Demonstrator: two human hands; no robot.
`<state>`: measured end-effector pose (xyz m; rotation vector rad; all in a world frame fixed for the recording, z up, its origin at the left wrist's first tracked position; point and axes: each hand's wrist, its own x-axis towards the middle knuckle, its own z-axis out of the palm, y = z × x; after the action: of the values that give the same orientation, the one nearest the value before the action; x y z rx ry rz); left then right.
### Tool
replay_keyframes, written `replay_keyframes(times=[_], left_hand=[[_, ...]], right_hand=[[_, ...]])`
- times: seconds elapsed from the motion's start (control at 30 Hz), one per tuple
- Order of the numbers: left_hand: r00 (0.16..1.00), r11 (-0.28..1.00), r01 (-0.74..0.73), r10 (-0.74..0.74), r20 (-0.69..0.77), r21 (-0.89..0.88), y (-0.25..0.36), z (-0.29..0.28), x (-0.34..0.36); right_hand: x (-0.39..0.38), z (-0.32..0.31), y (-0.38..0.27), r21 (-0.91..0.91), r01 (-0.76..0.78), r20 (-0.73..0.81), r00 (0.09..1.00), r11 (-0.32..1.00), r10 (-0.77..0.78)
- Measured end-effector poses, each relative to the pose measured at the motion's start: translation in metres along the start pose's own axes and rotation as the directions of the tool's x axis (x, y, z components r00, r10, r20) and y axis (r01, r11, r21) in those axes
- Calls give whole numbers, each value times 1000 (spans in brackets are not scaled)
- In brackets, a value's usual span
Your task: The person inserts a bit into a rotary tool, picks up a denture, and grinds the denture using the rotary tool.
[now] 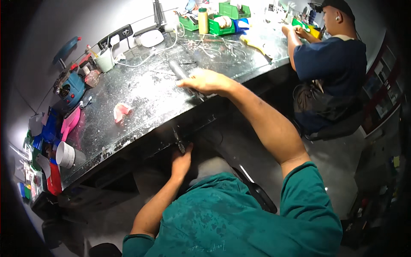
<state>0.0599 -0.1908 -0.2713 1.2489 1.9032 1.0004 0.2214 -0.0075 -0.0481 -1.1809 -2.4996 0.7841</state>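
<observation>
I see the left hand (182, 162) in front of the near edge of the dark workbench (141, 92), closed around a slim metallic tool (180, 143) whose thin end points up and away toward the bench. The right hand (206, 82) is farther off and more to the right, over the bench's near edge, and I make out its fingers wrapped around a grey cylindrical object (177, 68); glare washes out the knuckles, so I cannot tell exactly how each finger sits. A pink arch-shaped piece (121, 111) lies on the worktop left of the right hand, touched by neither hand. On the left side I have a white cup (65, 154) near me, a bright pink item (71, 122) beyond it, then a blue machine (73, 88). At the far side stand a yellow bottle (203, 21) and green bins (220, 26), with a yellow-handled tool (255, 47) lying right of them. To the far right, a co-worker (329, 60) in dark blue sits at the same bench, hands raised over it.
</observation>
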Motion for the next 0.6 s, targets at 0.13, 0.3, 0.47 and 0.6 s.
replay_keyframes(times=[0.13,0.3,0.47,0.6], left_hand=[[997,996,48,-43,-63,75,20,-4,-16],[992,950,-91,62,106,300,56,-16,-23],[977,934,-210,210,32,287,43,-44,-32],[915,882,-403,391,96,244,31,-41,-44]], right_hand=[[17,7,-12,-269,-175,-91,984,947,156],[12,6,-21,-393,-231,-269,954,890,129],[-86,67,-38,36,33,-383,923,999,-17],[-144,191,-10,51,252,-456,867,966,-202]])
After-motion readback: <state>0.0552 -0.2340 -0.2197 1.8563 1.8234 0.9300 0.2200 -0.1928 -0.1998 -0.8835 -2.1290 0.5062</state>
